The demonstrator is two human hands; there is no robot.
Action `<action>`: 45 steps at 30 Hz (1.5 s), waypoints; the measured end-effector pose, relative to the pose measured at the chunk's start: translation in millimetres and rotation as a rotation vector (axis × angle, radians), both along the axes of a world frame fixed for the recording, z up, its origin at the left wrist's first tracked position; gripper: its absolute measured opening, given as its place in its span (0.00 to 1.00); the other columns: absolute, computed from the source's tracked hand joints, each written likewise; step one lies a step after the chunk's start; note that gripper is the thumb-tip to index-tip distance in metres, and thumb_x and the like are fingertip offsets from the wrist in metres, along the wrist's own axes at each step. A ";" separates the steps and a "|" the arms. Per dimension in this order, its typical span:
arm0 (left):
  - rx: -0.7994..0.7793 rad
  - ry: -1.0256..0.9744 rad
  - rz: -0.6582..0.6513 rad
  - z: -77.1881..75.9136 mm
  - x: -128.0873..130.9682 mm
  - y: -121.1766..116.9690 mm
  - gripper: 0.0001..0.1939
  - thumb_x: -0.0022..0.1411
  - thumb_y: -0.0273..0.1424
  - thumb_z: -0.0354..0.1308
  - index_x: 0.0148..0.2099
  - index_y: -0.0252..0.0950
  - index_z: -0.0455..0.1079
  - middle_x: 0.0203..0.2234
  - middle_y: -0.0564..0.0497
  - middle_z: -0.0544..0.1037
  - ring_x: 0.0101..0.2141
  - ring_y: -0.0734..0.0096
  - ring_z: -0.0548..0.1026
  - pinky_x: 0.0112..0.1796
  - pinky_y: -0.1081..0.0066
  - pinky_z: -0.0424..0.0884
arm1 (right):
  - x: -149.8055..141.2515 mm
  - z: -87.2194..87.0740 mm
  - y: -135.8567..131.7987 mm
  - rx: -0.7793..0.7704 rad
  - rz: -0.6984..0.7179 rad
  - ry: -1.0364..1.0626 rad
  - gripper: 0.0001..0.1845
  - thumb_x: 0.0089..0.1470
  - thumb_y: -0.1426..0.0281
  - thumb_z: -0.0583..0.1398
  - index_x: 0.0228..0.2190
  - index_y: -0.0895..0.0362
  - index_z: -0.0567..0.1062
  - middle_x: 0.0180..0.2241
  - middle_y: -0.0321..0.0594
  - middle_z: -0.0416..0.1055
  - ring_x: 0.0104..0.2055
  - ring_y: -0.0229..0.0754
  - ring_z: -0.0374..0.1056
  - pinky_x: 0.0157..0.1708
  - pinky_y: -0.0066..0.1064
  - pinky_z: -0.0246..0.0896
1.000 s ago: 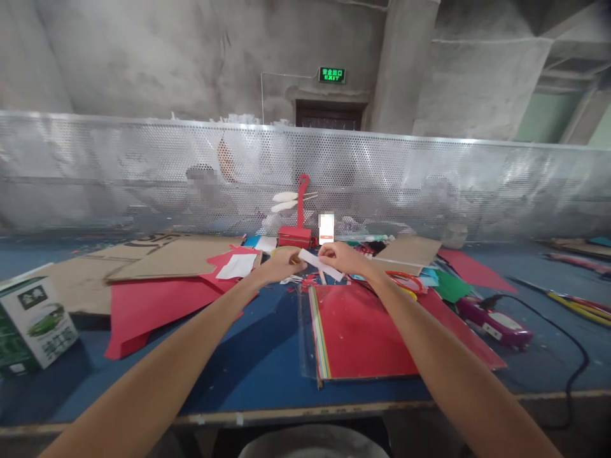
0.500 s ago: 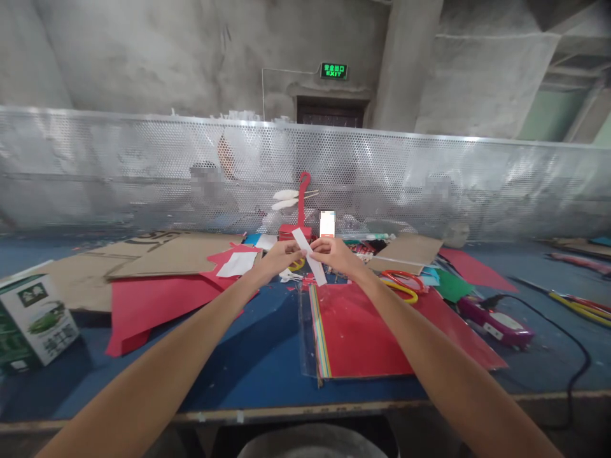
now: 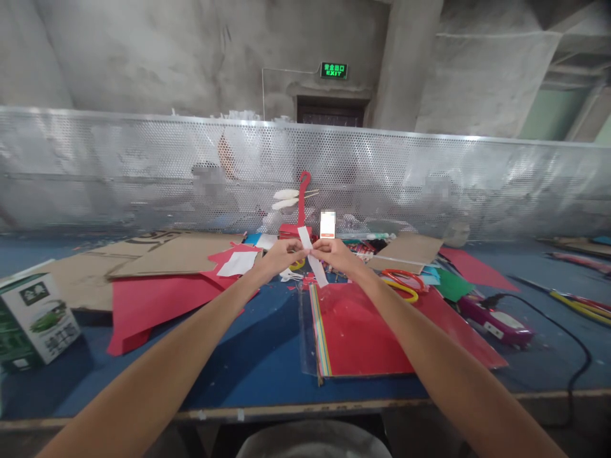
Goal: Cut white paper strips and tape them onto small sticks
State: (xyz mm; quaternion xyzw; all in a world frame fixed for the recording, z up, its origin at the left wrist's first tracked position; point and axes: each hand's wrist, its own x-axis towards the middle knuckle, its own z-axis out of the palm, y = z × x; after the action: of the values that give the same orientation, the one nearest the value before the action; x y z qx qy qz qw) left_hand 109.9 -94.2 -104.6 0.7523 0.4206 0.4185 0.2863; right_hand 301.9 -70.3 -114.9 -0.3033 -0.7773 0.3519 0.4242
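Note:
Between my two hands is a narrow white paper strip, tilted with its top end leaning left. My left hand pinches it from the left near its middle. From the right, my right hand grips the same strip, fingertips close to those of the left. Both hands are held above the table. Below the strip's lower end lies a stack of red paper sheets in a clear sleeve, with coloured edges showing on its left. Behind the hands stands a red paper piece with a hooked tall strip.
A lit phone stands behind my hands. To the left are cardboard, red paper and a milk carton. Orange and yellow scissors, green paper and a purple power strip with a black cable lie to the right.
The white strip has shifted slightly right and become a little more upright between my fingers. My fingertips have drawn closer together. Everything else stays in place.

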 end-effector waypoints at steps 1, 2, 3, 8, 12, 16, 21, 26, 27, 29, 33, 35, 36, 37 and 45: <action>0.003 0.001 -0.005 -0.4 -0.1 0.7 0.16 0.55 0.42 0.60 0.30 0.33 0.67 0.23 0.51 0.74 0.25 0.75 0.71 0.27 0.75 0.66 | 0.2 -0.5 0.5 0.001 -0.002 -0.001 0.18 0.48 0.56 0.63 0.32 0.59 0.74 0.26 0.38 0.72 0.27 0.36 0.66 0.27 0.26 0.60; 0.005 -0.001 -0.012 -1.1 -0.5 2.0 0.15 0.54 0.42 0.60 0.30 0.33 0.67 0.23 0.51 0.74 0.25 0.75 0.71 0.28 0.75 0.67 | 0.3 -0.9 1.1 0.002 -0.002 -0.005 0.18 0.48 0.56 0.63 0.32 0.59 0.74 0.26 0.38 0.72 0.27 0.36 0.66 0.27 0.26 0.60; 0.005 -0.007 -0.022 -2.0 -1.0 3.8 0.15 0.54 0.42 0.61 0.30 0.33 0.67 0.24 0.52 0.74 0.25 0.75 0.71 0.28 0.74 0.67 | 0.4 -1.2 1.6 0.001 0.000 -0.012 0.17 0.48 0.57 0.63 0.32 0.59 0.73 0.26 0.38 0.72 0.27 0.37 0.66 0.28 0.26 0.60; 0.016 -0.013 -0.039 -6.8 -3.8 12.0 0.17 0.53 0.43 0.61 0.30 0.33 0.66 0.23 0.53 0.73 0.25 0.76 0.70 0.27 0.75 0.67 | -0.9 -0.5 2.9 0.066 -0.051 0.015 0.16 0.47 0.61 0.64 0.35 0.58 0.70 0.30 0.38 0.72 0.28 0.37 0.67 0.26 0.26 0.61; 0.011 0.014 -0.025 -5.7 -3.2 9.7 0.17 0.52 0.43 0.61 0.30 0.33 0.67 0.22 0.53 0.73 0.25 0.74 0.71 0.27 0.75 0.67 | -3.2 3.0 -0.6 0.176 -0.092 -0.010 0.11 0.48 0.64 0.62 0.31 0.59 0.71 0.30 0.38 0.72 0.30 0.37 0.67 0.31 0.27 0.62; 0.001 0.026 -0.031 -3.4 -2.1 4.9 0.16 0.53 0.42 0.61 0.30 0.33 0.68 0.22 0.52 0.73 0.25 0.74 0.71 0.27 0.75 0.67 | -4.2 6.6 -7.5 0.138 -0.071 -0.052 0.09 0.51 0.65 0.59 0.30 0.60 0.74 0.28 0.39 0.73 0.29 0.37 0.68 0.31 0.27 0.63; 0.040 0.050 -0.034 -4.5 -3.9 7.7 0.12 0.55 0.39 0.59 0.32 0.33 0.70 0.24 0.51 0.75 0.26 0.74 0.71 0.28 0.75 0.67 | -1.6 8.6 -11.7 0.036 -0.048 -0.053 0.11 0.53 0.63 0.59 0.31 0.59 0.75 0.26 0.40 0.74 0.28 0.38 0.70 0.24 0.24 0.60; 0.034 0.055 -0.023 -4.7 -4.7 9.7 0.12 0.56 0.38 0.58 0.33 0.33 0.71 0.25 0.50 0.75 0.25 0.74 0.71 0.28 0.75 0.66 | -0.6 8.3 -10.6 -0.006 -0.049 -0.033 0.12 0.53 0.63 0.60 0.32 0.60 0.76 0.27 0.42 0.75 0.28 0.39 0.71 0.21 0.23 0.59; 0.038 0.061 -0.019 -4.2 -4.5 9.1 0.12 0.56 0.38 0.58 0.33 0.33 0.71 0.25 0.50 0.76 0.25 0.74 0.71 0.28 0.75 0.66 | -0.8 8.2 -10.6 -0.007 -0.047 -0.032 0.12 0.53 0.63 0.60 0.32 0.60 0.76 0.27 0.42 0.75 0.28 0.38 0.71 0.21 0.23 0.59; 0.056 0.078 -0.012 -2.8 -4.0 7.0 0.12 0.56 0.38 0.57 0.33 0.32 0.71 0.25 0.50 0.76 0.26 0.74 0.71 0.28 0.75 0.66 | -1.0 8.5 -11.3 -0.004 -0.042 -0.029 0.12 0.53 0.63 0.60 0.32 0.60 0.76 0.28 0.42 0.75 0.28 0.38 0.71 0.22 0.23 0.59; 0.054 0.089 -0.001 0.2 -2.8 2.6 0.12 0.56 0.38 0.57 0.32 0.33 0.70 0.23 0.51 0.75 0.25 0.74 0.71 0.27 0.75 0.66 | -1.1 9.9 -13.9 -0.008 -0.030 -0.031 0.14 0.53 0.60 0.60 0.33 0.60 0.77 0.29 0.42 0.76 0.29 0.39 0.71 0.23 0.23 0.60; 0.044 0.091 -0.001 0.4 -2.8 2.4 0.12 0.56 0.39 0.57 0.31 0.33 0.69 0.23 0.51 0.74 0.25 0.74 0.72 0.27 0.75 0.67 | -1.2 10.3 -14.4 -0.014 -0.027 -0.030 0.15 0.53 0.59 0.61 0.33 0.60 0.77 0.29 0.43 0.76 0.30 0.39 0.71 0.24 0.24 0.61; 0.047 0.097 -0.003 0.0 -3.0 3.1 0.13 0.56 0.39 0.57 0.32 0.33 0.69 0.23 0.51 0.74 0.25 0.73 0.72 0.28 0.74 0.67 | -1.4 10.3 -14.4 -0.014 -0.028 -0.027 0.16 0.52 0.59 0.61 0.33 0.60 0.77 0.29 0.43 0.77 0.30 0.39 0.71 0.25 0.24 0.61; 0.056 0.109 -0.006 -0.7 -3.4 4.3 0.13 0.57 0.39 0.56 0.32 0.33 0.69 0.24 0.51 0.75 0.25 0.73 0.73 0.28 0.74 0.68 | -1.7 10.1 -14.2 -0.012 -0.033 -0.027 0.16 0.52 0.58 0.61 0.33 0.60 0.77 0.30 0.43 0.77 0.29 0.39 0.71 0.25 0.24 0.62; 0.135 0.191 -0.002 -8.0 -5.2 12.9 0.14 0.58 0.41 0.55 0.32 0.33 0.70 0.25 0.50 0.76 0.27 0.71 0.74 0.28 0.74 0.68 | -5.0 4.9 -10.5 0.087 -0.104 -0.091 0.09 0.50 0.65 0.62 0.29 0.60 0.76 0.26 0.42 0.76 0.28 0.40 0.71 0.26 0.25 0.62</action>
State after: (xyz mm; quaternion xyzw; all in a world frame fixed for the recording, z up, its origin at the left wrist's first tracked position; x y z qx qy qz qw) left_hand 104.7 -81.3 -112.5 0.8066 0.4162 0.3721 0.1942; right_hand 296.9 -80.7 -109.9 -0.3402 -0.7935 0.2811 0.4190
